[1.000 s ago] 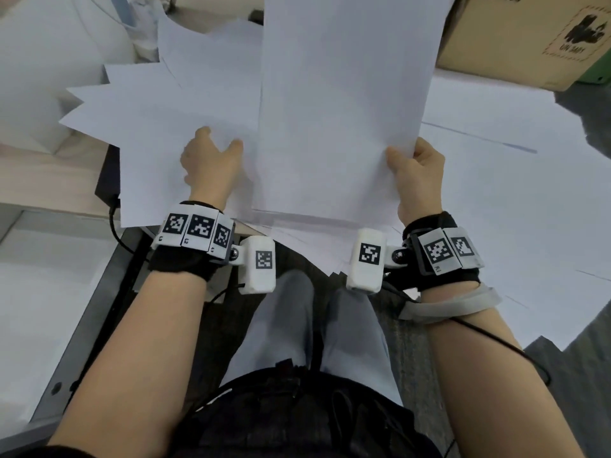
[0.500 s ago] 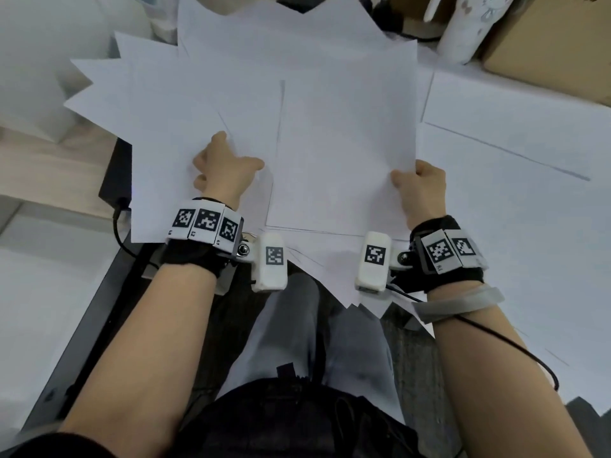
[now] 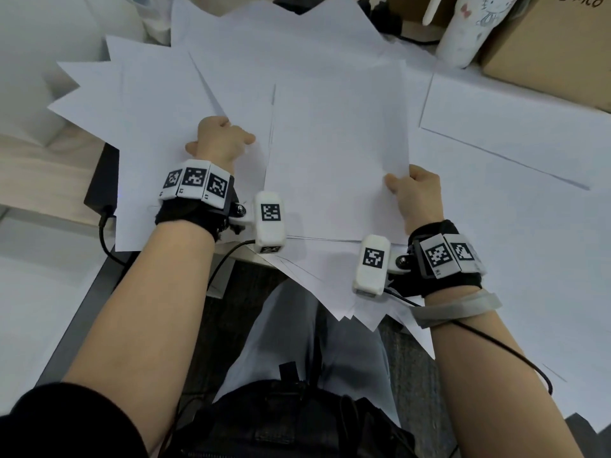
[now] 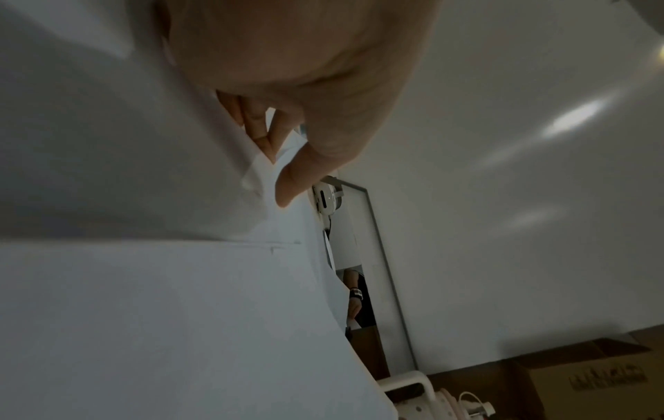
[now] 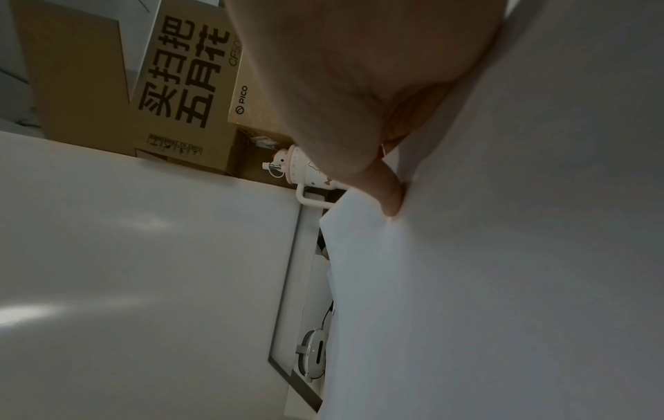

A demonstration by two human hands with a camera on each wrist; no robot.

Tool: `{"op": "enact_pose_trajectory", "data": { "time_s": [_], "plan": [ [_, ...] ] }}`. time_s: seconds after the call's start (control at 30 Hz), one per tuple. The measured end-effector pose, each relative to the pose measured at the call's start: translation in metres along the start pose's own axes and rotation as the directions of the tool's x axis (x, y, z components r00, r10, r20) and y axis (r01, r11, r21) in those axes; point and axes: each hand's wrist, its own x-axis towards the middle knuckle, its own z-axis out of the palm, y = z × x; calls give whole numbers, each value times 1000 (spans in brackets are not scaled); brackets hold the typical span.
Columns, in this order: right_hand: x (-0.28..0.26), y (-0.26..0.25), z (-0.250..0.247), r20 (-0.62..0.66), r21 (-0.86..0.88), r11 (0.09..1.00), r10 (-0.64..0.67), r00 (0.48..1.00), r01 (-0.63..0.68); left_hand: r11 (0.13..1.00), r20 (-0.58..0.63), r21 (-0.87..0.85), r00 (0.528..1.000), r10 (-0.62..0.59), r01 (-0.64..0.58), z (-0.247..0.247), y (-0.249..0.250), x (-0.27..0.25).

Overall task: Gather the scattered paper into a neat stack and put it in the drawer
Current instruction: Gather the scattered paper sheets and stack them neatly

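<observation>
The sheaf of paper (image 3: 334,153), upright 1.0 s ago, now lies down over the fanned sheets near the cardboard box (image 3: 545,38). Right hand (image 3: 418,196) pinches it; left hand (image 3: 221,140) grips the fan. Squaring remains; no drawer identifiable.

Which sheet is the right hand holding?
Start at the fanned heap of white paper in front of the person. The top sheet lies squarest on it, and the right hand pinches its near right corner. Unlike the skewed sheets beneath, its whole face shows.
</observation>
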Motion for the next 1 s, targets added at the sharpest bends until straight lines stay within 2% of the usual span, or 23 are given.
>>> {"op": "enact_pose_trajectory", "data": {
  "time_s": [0.2, 0.43, 0.53, 0.63, 0.8, 1.0],
  "plan": [
    [2, 2, 1, -9, 5, 1000, 10, 1000, -10, 998, -4, 6, 998, 67, -67, -9, -5, 7],
    [-1, 1, 1, -19, 16, 1000, 20, 1000, -19, 957, -33, 125, 963, 266, -260, -19, -7, 2],
    [-4, -1, -1, 2, 97, 995, 10, 1000, -10, 937, -35, 113, 941, 336, -331, -26, -4, -2],
    [-14, -13, -4, 17, 187, 980, -70, 997, 66, 916, -27, 65, 917, 398, -396, -33, 1, -7],
    [-22, -32, -5, 26, 260, 941, -233, 972, 219, 852, 45, -46, 851, 524, -522, -36, 5, -22],
    [-23, -43, -4, 66, 195, 937, -308, 949, 290, 753, 142, -170, 740, 657, -636, -42, 16, -41]
  ]
}}
